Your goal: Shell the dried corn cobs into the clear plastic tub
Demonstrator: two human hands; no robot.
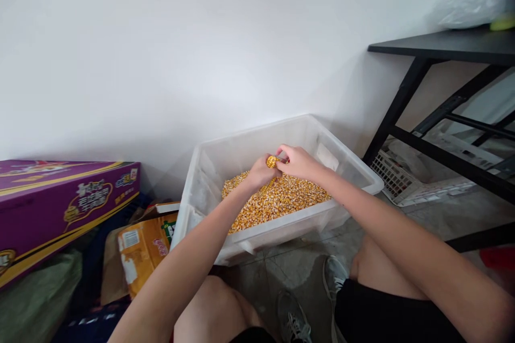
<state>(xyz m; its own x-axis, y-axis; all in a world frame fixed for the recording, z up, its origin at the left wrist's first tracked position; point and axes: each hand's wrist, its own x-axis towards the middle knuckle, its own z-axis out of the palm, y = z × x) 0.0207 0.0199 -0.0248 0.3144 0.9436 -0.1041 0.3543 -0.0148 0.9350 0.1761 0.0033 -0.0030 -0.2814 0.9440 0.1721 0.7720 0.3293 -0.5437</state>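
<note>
My left hand is closed around a yellow corn cob, held over a white plastic tub. In the fingers of my right hand is a thin grey metal tool, its end against the cob; its exact kind is too small to tell. Loose corn kernels cover the bottom of the tub below both hands. Part of the cob is hidden by my fingers.
A purple carton and an orange box lie left of the tub. To the right stands a black table with a white basket beneath it. A white wall rises behind; my shoes rest on the floor.
</note>
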